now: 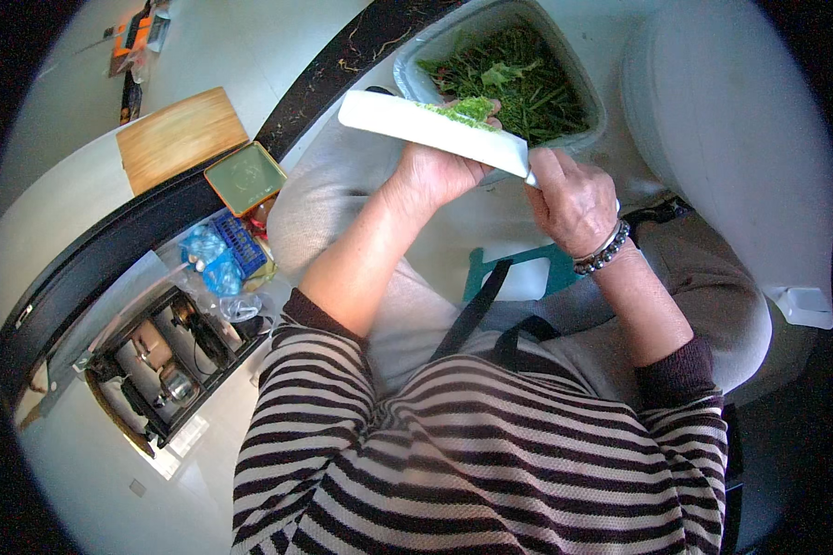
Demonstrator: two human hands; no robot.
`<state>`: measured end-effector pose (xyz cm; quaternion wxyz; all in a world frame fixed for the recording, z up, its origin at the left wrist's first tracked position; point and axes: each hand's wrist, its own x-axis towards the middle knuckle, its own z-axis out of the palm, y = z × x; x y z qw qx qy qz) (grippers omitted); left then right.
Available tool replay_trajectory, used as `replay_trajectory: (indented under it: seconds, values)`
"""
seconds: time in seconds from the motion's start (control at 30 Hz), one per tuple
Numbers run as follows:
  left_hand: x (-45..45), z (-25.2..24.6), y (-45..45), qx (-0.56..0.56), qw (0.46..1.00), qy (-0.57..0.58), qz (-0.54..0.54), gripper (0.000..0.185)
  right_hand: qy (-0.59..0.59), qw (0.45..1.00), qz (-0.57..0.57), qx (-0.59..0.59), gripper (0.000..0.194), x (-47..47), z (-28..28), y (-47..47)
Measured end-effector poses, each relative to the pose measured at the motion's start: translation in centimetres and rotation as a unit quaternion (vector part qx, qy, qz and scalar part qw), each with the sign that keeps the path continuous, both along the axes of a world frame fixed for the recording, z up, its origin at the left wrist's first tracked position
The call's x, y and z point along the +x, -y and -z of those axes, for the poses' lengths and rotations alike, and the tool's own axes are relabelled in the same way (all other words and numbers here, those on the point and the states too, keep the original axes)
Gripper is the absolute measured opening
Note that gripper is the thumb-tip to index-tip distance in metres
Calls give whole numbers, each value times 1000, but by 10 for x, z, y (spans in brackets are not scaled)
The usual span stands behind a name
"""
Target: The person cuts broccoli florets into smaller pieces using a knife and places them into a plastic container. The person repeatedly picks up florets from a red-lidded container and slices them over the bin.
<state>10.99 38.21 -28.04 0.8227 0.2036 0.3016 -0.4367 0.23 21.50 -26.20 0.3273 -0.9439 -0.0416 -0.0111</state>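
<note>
My right hand (575, 200) is closed around the handle of a broad-bladed kitchen knife (434, 130). The bright blade points left and lies across my left hand (444, 166). Behind the blade, chopped or shredded green leaves (473, 109) rest against it and near my left fingertips, which are partly hidden. Whether those fingers grip the leaves or only support them is not clear. Just beyond both hands stands a lined plastic bin (600, 114) with green plant scraps (527, 83) inside.
A wooden board (184, 139), a green-topped square tin (246, 179), a blue plastic basket (239, 243) and blue plastic bags (212, 257) are at left. Below them sits an open compartmented box (173, 361). A large pale rounded container (715, 125) stands at right.
</note>
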Motion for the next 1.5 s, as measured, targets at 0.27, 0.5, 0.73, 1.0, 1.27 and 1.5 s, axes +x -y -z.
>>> replay_trajectory:
  seconds: [0.27, 0.5, 0.73, 1.0, 1.27, 1.5]
  values:
    - [-5, -11, 9, 35, 999, -37, -13, 41, -12, 1000, 8, 8, 20, 1, 4, 4]
    - [-1, -15, 4, 12, 997, -38, 72, 36, -35, 999, 25, -4, 17, 2, 9, 6]
    - [7, -20, 5, 86, 992, 18, 86, 32, -57, 991, 72, 93, 11, 4, 6, 10]
    - [0, -20, 19, 188, 981, -47, 13, 30, 13, 998, -17, 57, 16, 2, -1, 3]
    - [-5, -5, 0, 25, 998, -21, 57, 24, -27, 999, -5, 35, 18, 3, 2, 4]
    - [-6, -7, 1, 15, 997, -12, 73, 25, -42, 999, 1, 20, 16, 3, 5, 5]
